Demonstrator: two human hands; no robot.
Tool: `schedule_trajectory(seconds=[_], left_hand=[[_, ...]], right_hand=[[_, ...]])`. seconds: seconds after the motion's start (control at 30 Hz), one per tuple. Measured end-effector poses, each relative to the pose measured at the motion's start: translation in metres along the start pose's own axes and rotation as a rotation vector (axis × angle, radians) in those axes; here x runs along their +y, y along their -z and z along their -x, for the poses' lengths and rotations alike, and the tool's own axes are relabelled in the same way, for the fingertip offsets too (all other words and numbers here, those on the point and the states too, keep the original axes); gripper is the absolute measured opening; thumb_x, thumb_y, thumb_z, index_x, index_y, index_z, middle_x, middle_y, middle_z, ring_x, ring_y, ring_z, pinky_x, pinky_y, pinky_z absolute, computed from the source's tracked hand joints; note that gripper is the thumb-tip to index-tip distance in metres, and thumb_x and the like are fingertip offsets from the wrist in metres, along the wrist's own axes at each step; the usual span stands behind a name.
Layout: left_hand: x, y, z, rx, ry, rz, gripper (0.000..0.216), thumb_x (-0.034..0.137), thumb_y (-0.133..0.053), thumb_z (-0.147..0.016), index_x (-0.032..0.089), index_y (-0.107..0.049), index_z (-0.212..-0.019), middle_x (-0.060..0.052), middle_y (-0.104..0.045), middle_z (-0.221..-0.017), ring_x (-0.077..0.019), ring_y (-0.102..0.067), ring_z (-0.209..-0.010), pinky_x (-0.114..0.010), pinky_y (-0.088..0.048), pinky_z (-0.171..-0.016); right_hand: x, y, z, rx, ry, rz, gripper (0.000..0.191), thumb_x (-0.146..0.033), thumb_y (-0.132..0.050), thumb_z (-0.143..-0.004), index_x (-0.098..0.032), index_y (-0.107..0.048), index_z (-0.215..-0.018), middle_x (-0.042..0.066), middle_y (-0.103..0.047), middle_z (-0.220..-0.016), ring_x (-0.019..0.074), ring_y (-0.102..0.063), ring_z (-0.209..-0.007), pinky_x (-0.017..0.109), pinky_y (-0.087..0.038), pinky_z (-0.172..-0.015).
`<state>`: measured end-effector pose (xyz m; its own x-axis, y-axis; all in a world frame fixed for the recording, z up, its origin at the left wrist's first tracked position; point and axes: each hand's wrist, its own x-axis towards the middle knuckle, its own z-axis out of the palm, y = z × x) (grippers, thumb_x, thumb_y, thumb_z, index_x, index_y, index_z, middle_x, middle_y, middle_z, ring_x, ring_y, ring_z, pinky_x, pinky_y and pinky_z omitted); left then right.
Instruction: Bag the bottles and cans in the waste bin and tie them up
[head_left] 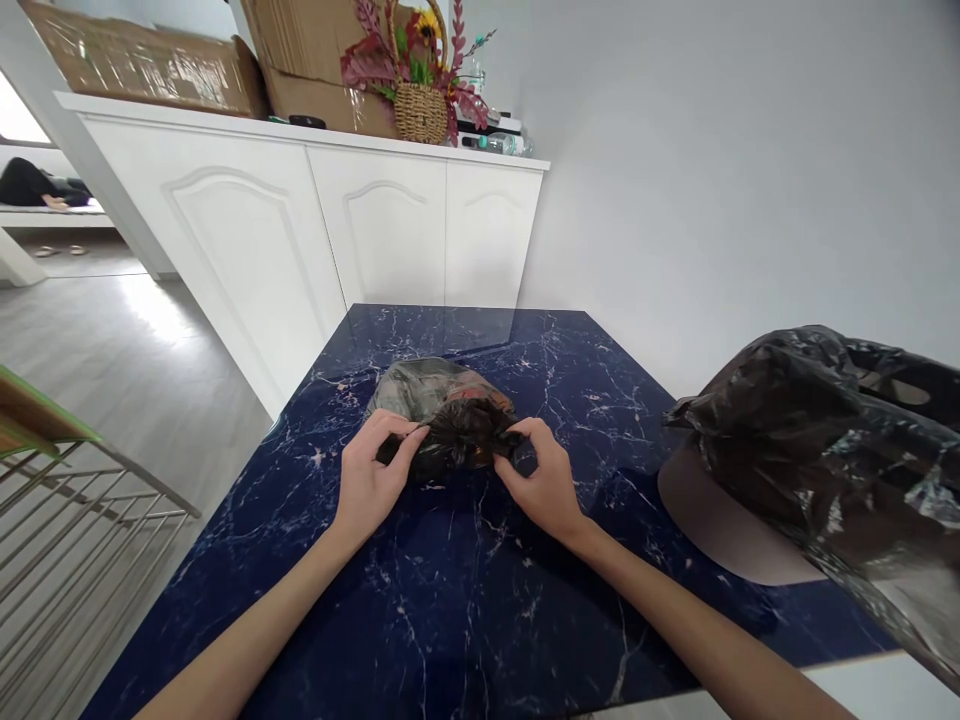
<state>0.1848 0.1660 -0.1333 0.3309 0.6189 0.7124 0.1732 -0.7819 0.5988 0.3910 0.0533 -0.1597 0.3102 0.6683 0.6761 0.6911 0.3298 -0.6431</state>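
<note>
A black plastic bag [469, 428], thin and partly see-through, lies on the dark blue marbled table [450, 600]. Its gathered top faces me, and something orange-red shows faintly through the film; what is inside I cannot make out. My left hand [375, 465] pinches the left side of the gathered plastic between thumb and fingers. On the opposite side, my right hand [544, 475] pinches the bag's right end the same way. Both hands rest close to the tabletop.
At the right, a larger black plastic bag [825, 430] sits over a brown cap-like brim [727, 520]. Behind the table stands a white cabinet [390, 220] bearing cardboard boxes, a flower basket [420, 112] and bottles. A metal rack [90, 510] is at left; a person lies in the far room.
</note>
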Motion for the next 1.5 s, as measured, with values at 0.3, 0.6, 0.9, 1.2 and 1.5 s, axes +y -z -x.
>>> schedule_trajectory(seconds=[0.3,0.6,0.9,1.2,1.5], left_hand=[[-0.037,0.016,-0.010,0.310,0.453,0.218,0.039,0.060,-0.069,-0.095,0.021,-0.065,-0.089,0.001,-0.063,-0.082,-0.0169,-0.059,-0.076,-0.026,-0.046,-0.069],[-0.018,0.029,-0.003,0.359,0.117,-0.158,0.029,0.036,-0.062,-0.101,0.021,-0.055,-0.125,-0.012,-0.060,-0.121,-0.0265,-0.060,-0.112,-0.043,-0.051,-0.099],[0.036,0.072,0.042,-0.563,-0.460,-0.342,0.029,0.017,-0.036,-0.109,0.023,-0.064,-0.111,-0.003,-0.077,-0.097,-0.0196,-0.072,-0.087,-0.041,-0.051,-0.104],[0.022,0.099,0.057,-0.525,0.048,-1.004,0.032,0.034,-0.038,-0.110,0.018,-0.065,-0.110,-0.014,-0.075,-0.101,-0.0298,-0.076,-0.079,-0.035,-0.052,-0.063],[0.009,0.065,0.041,-0.344,0.036,-0.997,0.046,0.048,-0.056,-0.102,0.008,-0.061,-0.124,-0.025,-0.067,-0.120,-0.0414,-0.067,-0.114,-0.052,-0.052,-0.099]], right_hand=[[0.016,0.013,-0.006,0.051,-0.038,-0.062,0.019,-0.011,-0.052,-0.090,-0.024,-0.062,-0.099,-0.001,-0.051,-0.083,0.0177,-0.052,-0.077,0.032,-0.045,-0.074],[-0.027,0.023,0.002,-0.297,0.312,-0.144,0.019,-0.008,-0.059,-0.086,-0.025,-0.064,-0.093,0.005,-0.071,-0.107,0.0255,-0.062,-0.113,0.048,-0.046,-0.105],[-0.071,0.037,0.029,-0.657,0.512,-0.195,0.018,-0.012,-0.059,-0.085,-0.024,-0.060,-0.098,-0.001,-0.069,-0.087,0.0167,-0.063,-0.080,0.041,-0.050,-0.101],[-0.093,0.050,0.032,-0.815,0.327,-0.322,0.025,-0.039,-0.051,-0.107,-0.023,-0.066,-0.120,0.006,-0.074,-0.106,0.0198,-0.069,-0.096,0.035,-0.052,-0.088],[-0.052,0.002,0.013,-0.521,0.427,0.061,0.030,-0.029,-0.050,-0.110,-0.027,-0.060,-0.139,0.010,-0.067,-0.145,0.0275,-0.057,-0.142,0.052,-0.048,-0.120]])
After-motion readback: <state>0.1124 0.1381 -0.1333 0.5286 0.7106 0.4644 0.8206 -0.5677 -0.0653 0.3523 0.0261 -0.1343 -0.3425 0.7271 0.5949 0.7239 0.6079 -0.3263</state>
